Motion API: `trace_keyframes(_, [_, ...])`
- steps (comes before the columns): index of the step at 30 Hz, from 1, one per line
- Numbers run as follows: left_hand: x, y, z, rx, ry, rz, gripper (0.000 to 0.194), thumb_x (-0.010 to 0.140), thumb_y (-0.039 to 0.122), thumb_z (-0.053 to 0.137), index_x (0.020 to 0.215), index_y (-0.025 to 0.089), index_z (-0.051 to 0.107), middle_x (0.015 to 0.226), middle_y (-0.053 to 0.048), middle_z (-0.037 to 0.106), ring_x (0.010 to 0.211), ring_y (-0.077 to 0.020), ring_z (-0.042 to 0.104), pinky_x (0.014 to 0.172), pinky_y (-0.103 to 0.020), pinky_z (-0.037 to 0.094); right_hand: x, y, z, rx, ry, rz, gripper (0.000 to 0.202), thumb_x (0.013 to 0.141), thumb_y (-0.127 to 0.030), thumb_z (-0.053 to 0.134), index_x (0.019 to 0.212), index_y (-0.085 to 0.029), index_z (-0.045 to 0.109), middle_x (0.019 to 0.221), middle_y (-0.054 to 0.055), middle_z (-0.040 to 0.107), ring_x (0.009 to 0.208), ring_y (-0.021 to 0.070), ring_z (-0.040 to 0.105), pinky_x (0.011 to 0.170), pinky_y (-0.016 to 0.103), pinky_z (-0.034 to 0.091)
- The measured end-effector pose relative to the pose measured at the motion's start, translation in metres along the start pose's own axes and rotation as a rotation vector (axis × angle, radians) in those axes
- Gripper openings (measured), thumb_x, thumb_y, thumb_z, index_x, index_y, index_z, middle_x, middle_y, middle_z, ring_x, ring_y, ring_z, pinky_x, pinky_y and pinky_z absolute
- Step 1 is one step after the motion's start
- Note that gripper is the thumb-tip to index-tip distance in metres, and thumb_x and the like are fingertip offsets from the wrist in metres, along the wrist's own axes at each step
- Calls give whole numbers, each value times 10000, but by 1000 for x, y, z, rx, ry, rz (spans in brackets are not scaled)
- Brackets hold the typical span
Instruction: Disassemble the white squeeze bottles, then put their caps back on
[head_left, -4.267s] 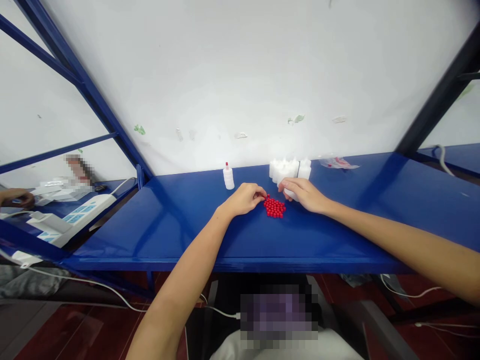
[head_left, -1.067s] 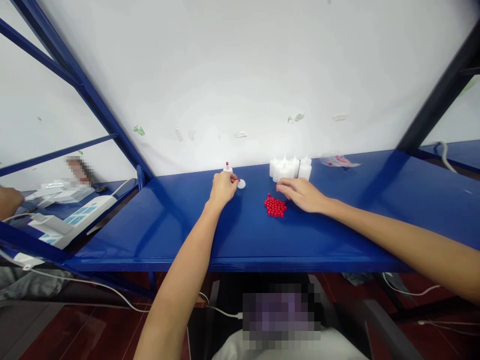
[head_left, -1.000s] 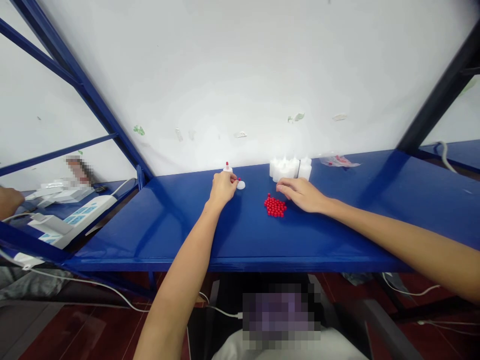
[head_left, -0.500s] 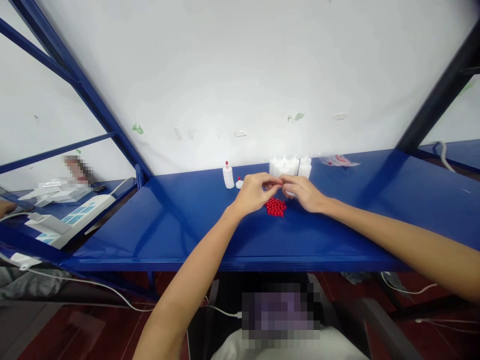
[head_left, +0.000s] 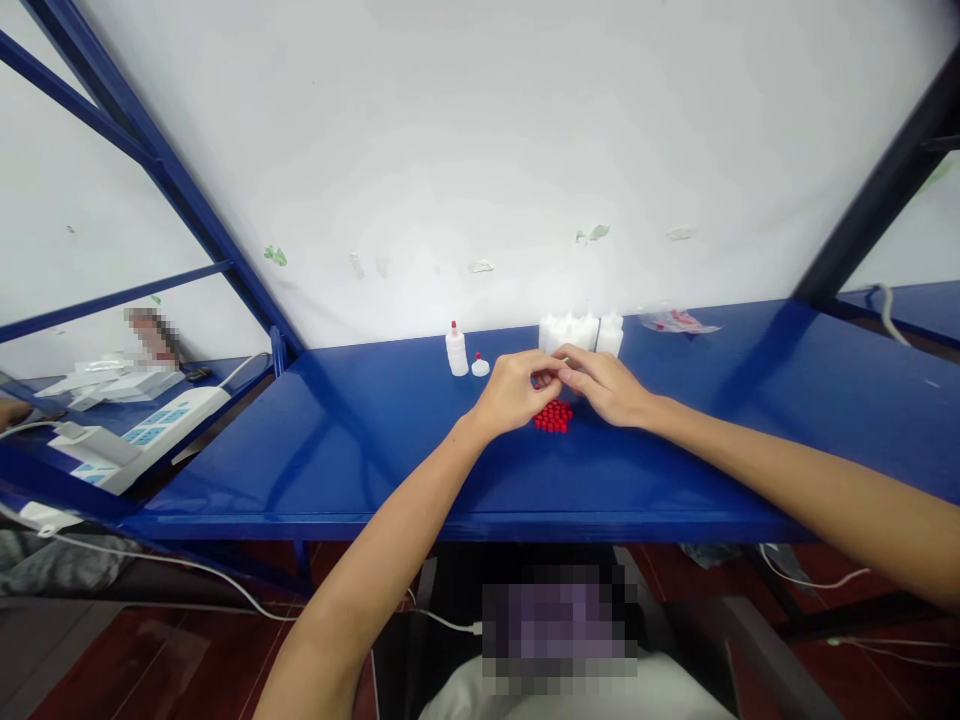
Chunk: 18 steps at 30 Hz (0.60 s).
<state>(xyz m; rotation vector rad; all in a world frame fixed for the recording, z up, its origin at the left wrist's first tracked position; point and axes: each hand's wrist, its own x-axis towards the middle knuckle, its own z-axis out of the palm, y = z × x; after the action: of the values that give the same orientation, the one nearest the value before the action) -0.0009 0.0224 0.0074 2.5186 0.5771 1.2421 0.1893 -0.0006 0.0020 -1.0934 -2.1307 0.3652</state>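
Note:
My left hand [head_left: 514, 392] and my right hand [head_left: 606, 388] meet at the fingertips, both closed, above a cluster of small red caps [head_left: 553, 418] on the blue table. Half a second ago a red cap showed at the left fingertips and part of a white nozzle lid in the right hand; fingers now mostly cover both. To the left stands a white squeeze bottle [head_left: 457, 352] with a red tip. Beside it sits a white nozzle lid [head_left: 480, 367] topped by a red cap. Several white bottles [head_left: 570, 332] stand in a group behind my hands.
A clear plastic bag [head_left: 679, 320] with red bits lies at the back right. The blue table [head_left: 360, 440] meets a white wall, with blue frame posts at both sides. A white power strip [head_left: 157, 440] with cables lies at the left.
My left fingers have come further over against the right fingertips, covering the red cap and white lid that showed between them. The bottles and table things have stayed put.

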Motion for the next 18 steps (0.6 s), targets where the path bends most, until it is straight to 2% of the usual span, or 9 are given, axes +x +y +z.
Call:
trace_keyframes(5, [-1,1,-1,-18,16,19,166,837,100,592,921,159,723,831,-32,711,697,-108,620,700,-255,525,0,0,0,-18,13,3,456,966,-594,369,1006,-204,603,761,41,683,670,212,596,662,308,382])
trace_keyframes(12, [-3,1,4,-74,-47,-30,176,781,54,600,871,146,719,776,-12,691,651,-99,611,661,-227,506,0,1,2,-15,-20,-42,267,922,-409,427,981,-203,587,839,42,698,698,212,605,674,311,399])
trace_keyframes(18, [-4,1,7,-88,-55,-44,150,821,92,609,899,144,725,781,-17,697,658,-103,619,657,-223,499,0,-5,1,-4,-4,-71,178,869,-305,418,922,-205,555,788,27,672,672,200,590,639,301,382])
